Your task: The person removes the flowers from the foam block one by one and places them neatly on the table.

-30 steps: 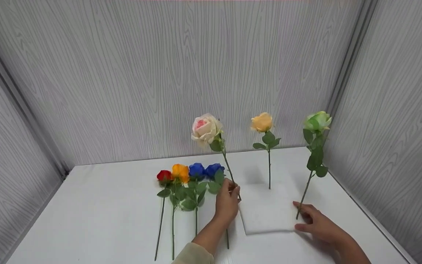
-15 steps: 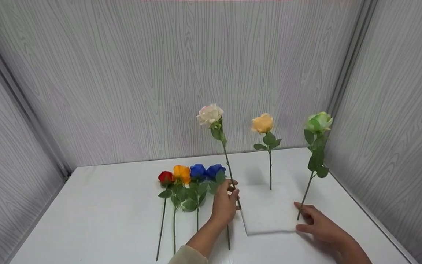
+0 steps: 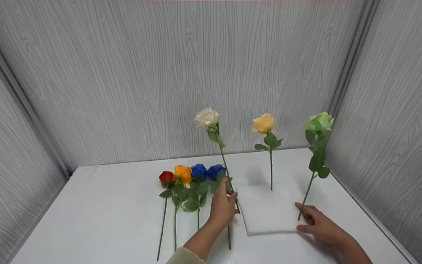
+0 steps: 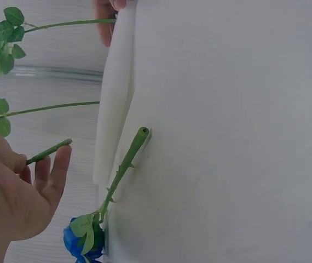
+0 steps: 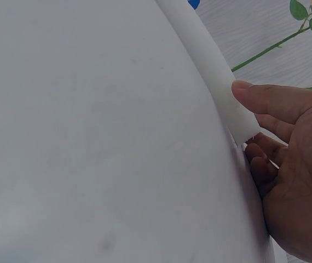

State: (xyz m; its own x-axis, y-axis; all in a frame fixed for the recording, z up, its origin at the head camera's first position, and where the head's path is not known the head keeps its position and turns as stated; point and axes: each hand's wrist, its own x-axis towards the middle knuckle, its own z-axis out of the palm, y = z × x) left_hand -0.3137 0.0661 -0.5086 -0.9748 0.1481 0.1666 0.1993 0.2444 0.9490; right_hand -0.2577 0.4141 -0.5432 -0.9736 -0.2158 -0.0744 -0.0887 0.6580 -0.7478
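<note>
My left hand pinches the stem of a pale rose, holding it tilted left beside the white foam pad. In the left wrist view, the stem's cut end sticks out past the fingers of that hand. My right hand grips the pad's near right corner, its thumb against the pad in the right wrist view. A peach rose stands upright at the pad's back. Leaning slightly right, a green rose stands at the pad's right side, close to my right fingers.
Left of the pad, a red rose, an orange rose and two blue roses, one beside the other, lie on the white table. My left forearm crosses over some stems. Grey wood-grain panels enclose the table.
The pale rose has turned so its pink centre faces away, and its stem's lower end has come nearer the table's front. My left hand has shifted slightly; the right stays at the pad.
</note>
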